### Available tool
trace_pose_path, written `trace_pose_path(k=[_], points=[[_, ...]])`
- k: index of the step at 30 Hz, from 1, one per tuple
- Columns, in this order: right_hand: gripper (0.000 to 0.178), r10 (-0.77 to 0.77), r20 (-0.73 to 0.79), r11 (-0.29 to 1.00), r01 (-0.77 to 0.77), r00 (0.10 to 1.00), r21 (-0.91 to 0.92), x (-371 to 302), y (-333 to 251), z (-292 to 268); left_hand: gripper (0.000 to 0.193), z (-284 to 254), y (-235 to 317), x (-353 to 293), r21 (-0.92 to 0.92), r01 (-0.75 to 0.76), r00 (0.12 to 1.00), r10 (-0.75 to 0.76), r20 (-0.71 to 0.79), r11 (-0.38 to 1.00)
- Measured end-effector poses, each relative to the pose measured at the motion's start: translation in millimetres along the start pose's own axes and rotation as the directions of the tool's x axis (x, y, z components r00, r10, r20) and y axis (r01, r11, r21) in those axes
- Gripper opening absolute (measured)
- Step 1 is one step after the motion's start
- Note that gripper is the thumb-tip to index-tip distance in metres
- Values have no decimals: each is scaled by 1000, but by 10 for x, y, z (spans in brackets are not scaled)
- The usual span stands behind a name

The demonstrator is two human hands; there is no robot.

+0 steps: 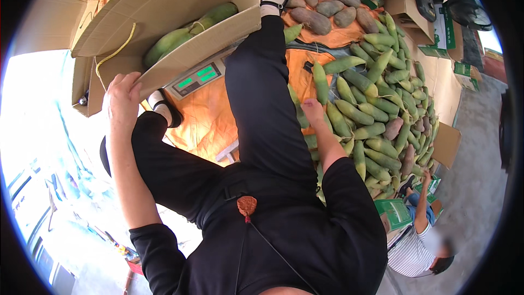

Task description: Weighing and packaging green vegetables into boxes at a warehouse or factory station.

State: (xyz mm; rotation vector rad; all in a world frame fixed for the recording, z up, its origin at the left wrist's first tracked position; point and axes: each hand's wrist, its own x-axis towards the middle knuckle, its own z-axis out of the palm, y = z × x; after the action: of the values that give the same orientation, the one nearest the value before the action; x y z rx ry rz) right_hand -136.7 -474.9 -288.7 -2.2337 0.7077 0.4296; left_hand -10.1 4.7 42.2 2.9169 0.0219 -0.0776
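Observation:
My left hand (122,99) is closed on the near edge of an open cardboard box (196,52), at its left end. Inside the box lie a few long green radishes (172,43). A yellow cord (131,38) hangs from the box's raised flap. The box rests over a scale (197,78) with a lit green display. My right hand (313,112) is at the left edge of a big heap of green radishes (376,112), fingers curled, beside the lower end of one upright green radish (320,83). Whether the fingers hold it is hidden.
Reddish-brown radishes (311,21) lie at the far side on an orange sheet (204,125). My legs straddle the scale. Cardboard boxes (406,11) stand at the far right. Another person in a striped shirt (410,251) works at the lower right, by a green box (394,213).

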Motion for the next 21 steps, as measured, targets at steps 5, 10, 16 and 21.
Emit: trace_pose_path(k=[5,10,16,21], points=[[34,-41,75,981,54,996,-185,96,-737,142,20,-37,-13,-55,7,44,999,-44,-14,999],[33,-133,202,883,208,970,-420,370,-1090,373,21,-20,-109,-89,18,-7,998,8,-70,1000],[19,-328,121,825,346,937,-447,410,-880,516,21,-12,-77,-42,-29,-10,999,9,-35,1000],[15,-214,157,956,240,964,-168,345,-795,464,21,-46,-82,-80,-24,31,999,-32,-40,999]])
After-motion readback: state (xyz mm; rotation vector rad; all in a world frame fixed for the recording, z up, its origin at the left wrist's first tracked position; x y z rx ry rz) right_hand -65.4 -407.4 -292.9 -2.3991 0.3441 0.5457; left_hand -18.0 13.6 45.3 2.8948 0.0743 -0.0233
